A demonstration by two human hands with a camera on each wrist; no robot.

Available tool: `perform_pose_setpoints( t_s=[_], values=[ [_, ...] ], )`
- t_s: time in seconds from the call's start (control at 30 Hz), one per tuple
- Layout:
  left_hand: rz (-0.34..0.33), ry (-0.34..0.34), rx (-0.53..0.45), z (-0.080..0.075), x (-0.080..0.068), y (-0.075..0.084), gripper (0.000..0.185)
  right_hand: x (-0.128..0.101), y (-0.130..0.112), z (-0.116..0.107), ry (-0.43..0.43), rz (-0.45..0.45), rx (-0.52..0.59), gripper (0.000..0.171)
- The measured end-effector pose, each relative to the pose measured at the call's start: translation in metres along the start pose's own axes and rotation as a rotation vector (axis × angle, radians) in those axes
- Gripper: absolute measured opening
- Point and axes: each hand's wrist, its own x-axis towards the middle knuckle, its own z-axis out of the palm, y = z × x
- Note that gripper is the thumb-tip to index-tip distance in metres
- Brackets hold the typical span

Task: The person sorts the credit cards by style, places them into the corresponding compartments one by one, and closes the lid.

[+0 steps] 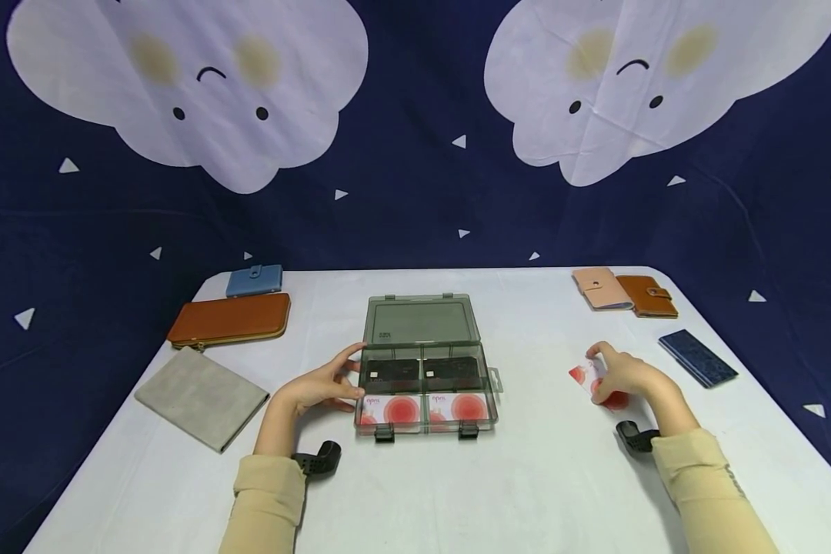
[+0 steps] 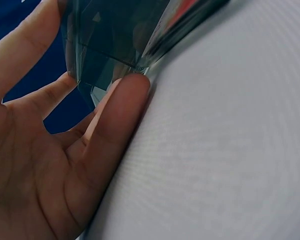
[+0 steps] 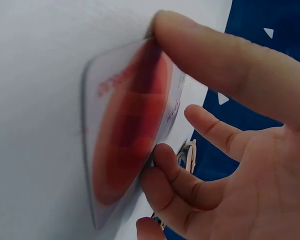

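Right hand pinches a glossy red-and-white card; relaxed left hand touches the smoky plastic box.

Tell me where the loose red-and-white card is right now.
In the head view the red-and-white card is on the right side of the white table, pinched in the right hand, right of the open card box and left of the dark blue case.

White card with red circle: tilted on edge off the white table, pinched in right hand between thumb and curled fingers, right of the box.

Smoky clear plastic box: lid open and standing back, four compartments, two dark cards behind, two red-circle cards in front. Left hand touches its left wall.
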Motion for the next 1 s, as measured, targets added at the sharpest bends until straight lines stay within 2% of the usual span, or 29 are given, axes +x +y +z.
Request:
perform_pose_setpoints(
  t_s=[0.13, 0.3, 0.47, 0.57, 0.77, 1.0],
  values=[
    [-0.003, 0.004, -0.001, 0.0, 0.0, 0.0, 0.094, 0.005, 0.0, 0.0, -0.036, 0.009, 0.043, 0.076],
    [0.0, 0.004, 0.002, -0.001, 0.0, -0.002, 0.093, 0.008, -0.002, 0.001, -0.016, -0.029, 0.058, 0.076],
    [-0.003, 0.008, 0.004, -0.001, 0.0, -0.002, 0.092, 0.01, -0.005, 0.001, 0.049, -0.126, 0.101, 0.045],
    [-0.004, 0.007, 0.003, 0.0, 0.0, -0.002, 0.092, 0.012, -0.013, 0.0, 0.08, -0.173, 0.186, 0.029],
    [-0.001, 0.007, 0.002, 0.0, -0.001, -0.002, 0.091, 0.014, -0.046, -0.002, 0.113, -0.283, 0.347, 0.024],
    [0.002, 0.001, 0.003, 0.0, 0.0, -0.002, 0.091, 0.01, -0.103, 0.006, 0.184, -0.467, 0.374, 0.022]
  ],
)
